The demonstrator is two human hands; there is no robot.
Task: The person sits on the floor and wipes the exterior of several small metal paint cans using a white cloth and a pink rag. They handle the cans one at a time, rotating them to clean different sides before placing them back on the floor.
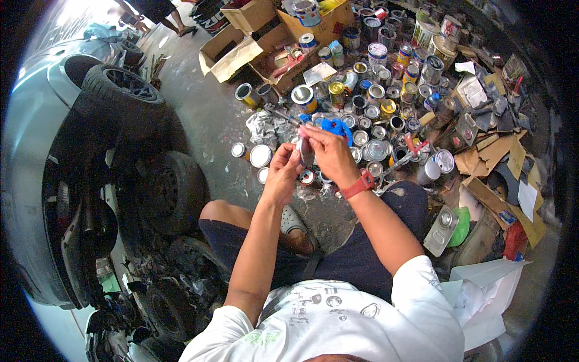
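Note:
Between my two hands is a small round grey disc (306, 153), tilted and seen partly edge-on; whether it is a can lid or a roll cannot be made out. My left hand (283, 173) pinches its near left side, fingers closed. Closed over its upper right side is my right hand (330, 154), with a red watch (359, 184) at the wrist. A patch of pink shows at the fingertips. Just beyond lie a bright blue crumpled thing (338, 128) and a crumpled whitish cloth (269, 128). Below the hands stand a white-topped can (260, 155) and other small cans.
Many paint cans crowd the floor ahead and right, among them a yellow-labelled can (336, 95). Cardboard boxes (253, 51) stand behind. At left are a car (57, 90) and loose wheels (175, 190). A metal tin (442, 231) lies right of my knee. Another person's legs (172, 18) show far off.

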